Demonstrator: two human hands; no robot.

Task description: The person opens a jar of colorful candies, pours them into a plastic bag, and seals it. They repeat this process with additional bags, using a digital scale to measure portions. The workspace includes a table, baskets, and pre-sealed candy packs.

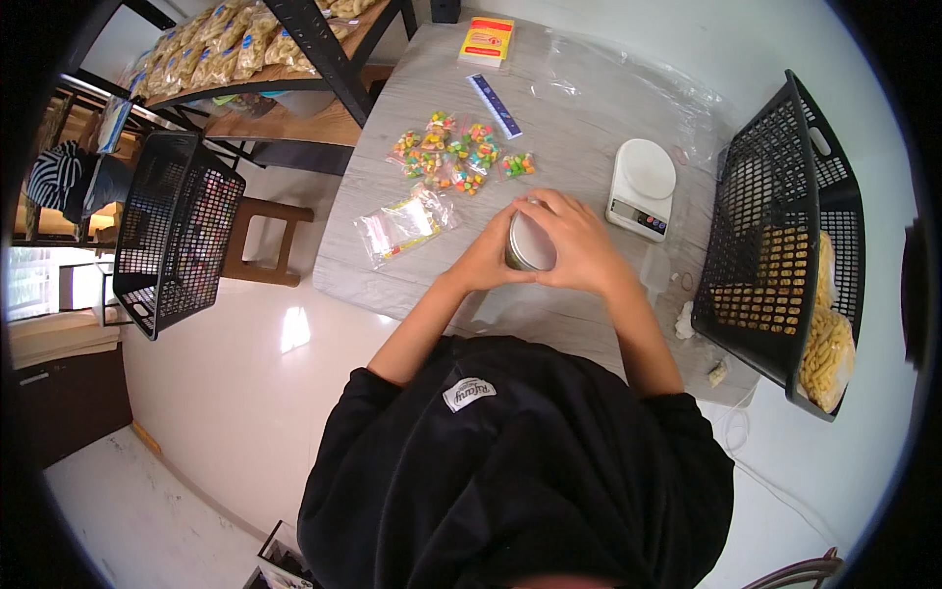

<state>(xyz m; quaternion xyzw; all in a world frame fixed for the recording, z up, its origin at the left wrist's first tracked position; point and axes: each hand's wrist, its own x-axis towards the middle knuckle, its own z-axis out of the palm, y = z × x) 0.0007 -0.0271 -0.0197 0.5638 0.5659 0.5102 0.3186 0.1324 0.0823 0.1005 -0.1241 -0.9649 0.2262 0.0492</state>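
Note:
A round jar with a whitish lid (533, 244) is held between both my hands above the near part of the table. My left hand (486, 250) wraps its left side, and my right hand (578, 239) curves over the right side and the far rim. Most of the jar's body is hidden by my fingers and the lid. Just beyond my hands lies a group of small clear bags of colourful candy pieces (449, 153). To the left of my left hand is a clear plastic packet (407, 224) with coloured inserts. A white digital kitchen scale (642, 188) stands to the right of my right hand.
A blue ruler (494, 107) and a yellow-red booklet (487, 40) lie on the grey wood-look table (412, 81). Clear plastic sheeting (633, 81) spreads at the far right. A black crate (780, 243) with bagged snacks borders the right edge. Another crate (176, 235) rests on a brown stool (268, 243).

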